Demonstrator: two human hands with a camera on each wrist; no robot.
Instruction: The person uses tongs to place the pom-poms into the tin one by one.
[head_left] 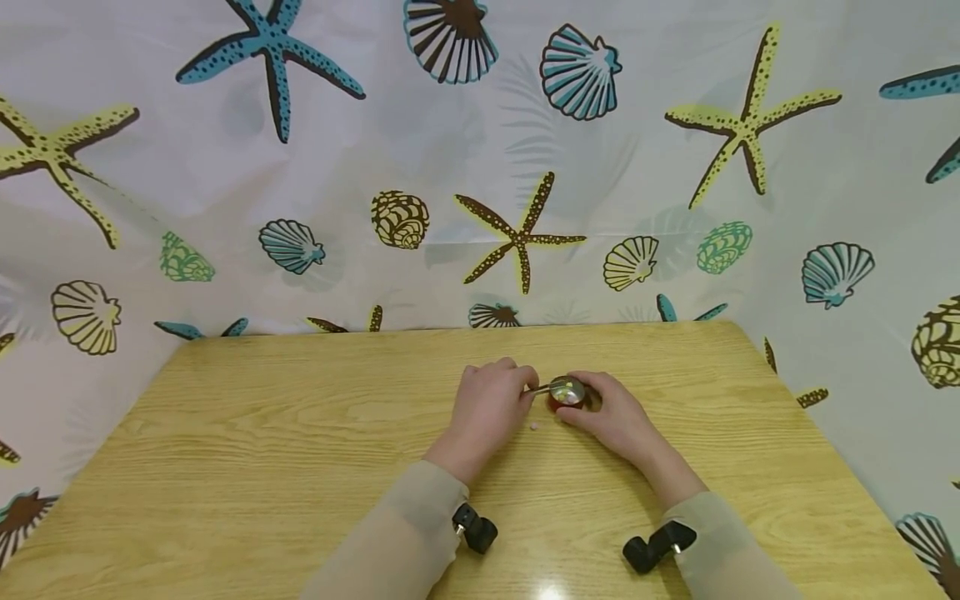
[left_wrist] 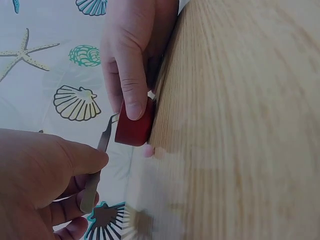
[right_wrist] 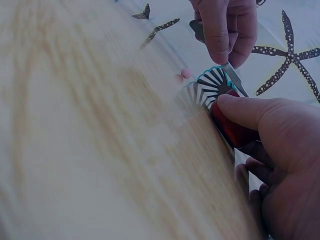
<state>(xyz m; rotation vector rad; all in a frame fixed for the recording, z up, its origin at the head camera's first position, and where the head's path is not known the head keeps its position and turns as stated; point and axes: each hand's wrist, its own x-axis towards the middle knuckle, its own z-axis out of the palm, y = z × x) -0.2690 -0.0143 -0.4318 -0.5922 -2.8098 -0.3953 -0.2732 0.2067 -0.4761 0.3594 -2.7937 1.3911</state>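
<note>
My left hand [head_left: 489, 408] pinches a pair of tweezers [left_wrist: 91, 190] between thumb and fingers. Their bent tips reach the edge of a small round red object [left_wrist: 134, 131], which has a shiny, mirror-like domed top [head_left: 567, 392] in the head view. Thumb and fingers of my right hand [head_left: 611, 414] grip the red object from the right, close on the wooden table. Just to its near left lies a tiny pink bead [head_left: 534, 427], also visible as a pink ball [right_wrist: 186, 73] with its reflection in the right wrist view.
The wooden table [head_left: 300, 467] runs back to a hanging cloth [head_left: 337, 167] printed with starfish and shells. More of this cloth borders the left and right sides. A black wrist camera [head_left: 476, 528] is strapped on the left sleeve and another camera [head_left: 656, 546] on the right.
</note>
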